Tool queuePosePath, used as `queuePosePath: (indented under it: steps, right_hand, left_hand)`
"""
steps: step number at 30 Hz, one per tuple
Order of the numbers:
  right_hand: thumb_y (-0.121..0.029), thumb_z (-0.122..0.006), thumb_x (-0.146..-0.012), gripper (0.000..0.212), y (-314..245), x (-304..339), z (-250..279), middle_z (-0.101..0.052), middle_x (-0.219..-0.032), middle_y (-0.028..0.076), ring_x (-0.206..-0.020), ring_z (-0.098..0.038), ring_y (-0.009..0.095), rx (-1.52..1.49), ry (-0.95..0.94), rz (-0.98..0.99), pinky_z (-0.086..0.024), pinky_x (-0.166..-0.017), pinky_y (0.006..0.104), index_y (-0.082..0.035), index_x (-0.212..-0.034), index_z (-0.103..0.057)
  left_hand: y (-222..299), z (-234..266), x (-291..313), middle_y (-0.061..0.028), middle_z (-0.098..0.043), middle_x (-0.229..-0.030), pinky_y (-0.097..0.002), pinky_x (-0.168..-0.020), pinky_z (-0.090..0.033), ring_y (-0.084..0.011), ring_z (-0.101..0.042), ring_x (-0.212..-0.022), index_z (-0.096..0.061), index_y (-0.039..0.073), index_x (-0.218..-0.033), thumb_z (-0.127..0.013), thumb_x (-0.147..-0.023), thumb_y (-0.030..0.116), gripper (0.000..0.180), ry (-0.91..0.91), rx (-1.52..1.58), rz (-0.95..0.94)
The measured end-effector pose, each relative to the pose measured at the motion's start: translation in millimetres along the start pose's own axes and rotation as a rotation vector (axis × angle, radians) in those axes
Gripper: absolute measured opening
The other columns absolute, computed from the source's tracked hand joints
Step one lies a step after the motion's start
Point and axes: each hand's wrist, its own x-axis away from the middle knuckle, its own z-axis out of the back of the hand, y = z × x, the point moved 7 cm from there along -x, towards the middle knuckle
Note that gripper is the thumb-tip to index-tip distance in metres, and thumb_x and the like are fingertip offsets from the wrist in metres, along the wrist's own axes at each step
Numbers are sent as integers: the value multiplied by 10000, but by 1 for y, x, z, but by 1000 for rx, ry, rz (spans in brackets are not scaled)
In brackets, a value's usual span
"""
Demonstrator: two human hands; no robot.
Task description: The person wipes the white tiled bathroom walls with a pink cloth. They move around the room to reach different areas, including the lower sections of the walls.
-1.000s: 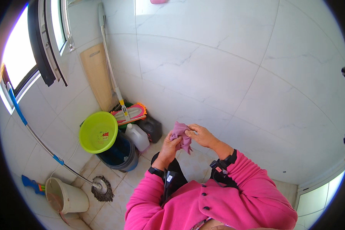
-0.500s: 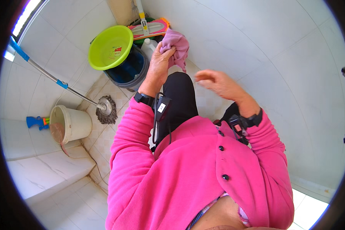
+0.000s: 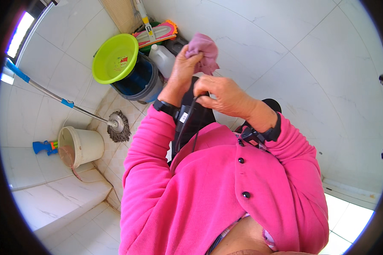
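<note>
A crumpled mauve cloth (image 3: 204, 53) hangs from my left hand (image 3: 184, 70), whose fingers are closed around its near edge. Close by on the right, my right hand (image 3: 225, 95) pinches a black cable (image 3: 193, 104) between thumb and fingers. That cable loops from a small black device (image 3: 183, 117) strapped at my left wrist. A second black device (image 3: 253, 135) is strapped at my right wrist. Both hands are in front of my dark trousers, and the cloth is against the view of the white wall.
Far left of my hands, a lime-green basin (image 3: 115, 59) rests on a dark blue bucket (image 3: 151, 94). Beside them stand a white jug (image 3: 162, 59) and a flat pink mop head (image 3: 161, 33). A string mop (image 3: 118, 127) leans near a white bucket (image 3: 88, 146).
My right hand has moved left toward my left wrist and taken hold of the cable. The cloth, still in my left hand, has shifted slightly right in view.
</note>
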Motion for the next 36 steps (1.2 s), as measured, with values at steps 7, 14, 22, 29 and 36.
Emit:
queuePosePath:
  steps: [7, 14, 22, 29, 36]
  right_hand:
    - [-115, -675, -843, 103, 58, 49, -21, -654, -774, 53, -741, -611, 168, -235, -396, -249, -479, -691, 304, -44, -911, -642]
    - [-343, -640, -874, 251, 133, 43, -58, -668, -788, 108, -730, -628, 287, -46, -311, -308, -485, -690, 382, -104, -949, -652]
    - [-187, -681, -836, 352, 81, 40, 156, -606, -1213, 136, -1112, -581, 310, 328, 165, -223, -446, -970, 378, -87, -1166, -611]
    - [-149, -540, -941, 397, -47, 79, 403, -460, -1437, 74, -1359, -383, 264, 1741, 1080, 26, -263, -1123, 435, -121, -1336, -516]
    - [-299, -400, -1012, 460, -19, 104, 444, -346, -1524, 55, -1414, -282, 245, 1985, 1077, -70, -149, -1155, 472, -155, -1449, -397]
  left_hand:
    - [118, 67, -78, -70, -636, -1035, -362, -751, -544, -205, -637, -897, -559, 64, -1163, -589, -917, 82, 249, 248, 24, -300]
    - [179, 15, -174, -37, -599, -1115, -406, -681, -537, -221, -613, -975, -506, 159, -1212, -615, -902, 140, 329, 265, 207, -337]
    - [152, 27, -199, -22, -580, -975, -273, -721, -470, -134, -554, -868, -531, 70, -1091, -635, -882, 83, 234, 437, 102, -483]
    - [225, 43, -221, -40, -611, -934, -306, -754, -462, -150, -553, -840, -561, 43, -1095, -615, -880, 81, 225, 503, -291, -831]
    - [270, 9, -279, -71, -640, -952, -318, -755, -473, -166, -580, -862, -579, 52, -1142, -623, -879, 134, 279, 632, -524, -878]
